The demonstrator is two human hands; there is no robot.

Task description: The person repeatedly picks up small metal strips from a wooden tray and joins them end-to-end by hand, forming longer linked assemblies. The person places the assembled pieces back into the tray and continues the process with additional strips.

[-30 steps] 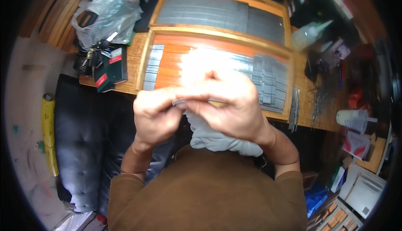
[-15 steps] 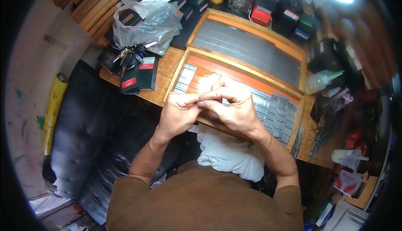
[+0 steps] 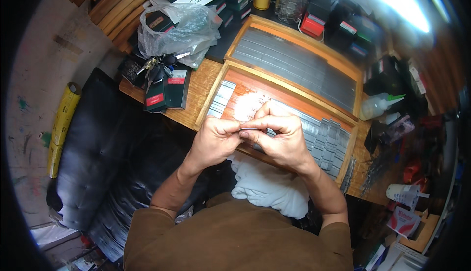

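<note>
My left hand (image 3: 212, 141) and my right hand (image 3: 282, 138) meet over the near edge of a shallow wooden tray (image 3: 212, 95). Between their fingertips they pinch a thin, narrow metal strip (image 3: 249, 128), seen nearly edge-on; its ends are hidden by the fingers. Inside the tray, rows of flat silvery metal pieces (image 3: 327, 141) cover the right side, and a smaller stack (image 3: 223, 98) lies at the left. Bare reddish-orange tray bottom shows between them, brightly lit. My right hand hides part of the rows.
Behind stands a second wooden tray (image 3: 289, 55) lined with long dark-grey strips. Keys (image 3: 158, 68), dark boxes (image 3: 176, 92) and a plastic bag (image 3: 179, 30) crowd the left. A squeeze bottle (image 3: 375, 106) and a paper cup (image 3: 405, 194) are at the right. A white cloth (image 3: 267, 185) lies before me.
The view has shifted a little, so the trays and table appear slightly lower and further right. Both hands keep their pinch on the metal strip, with little change in the fingers.
</note>
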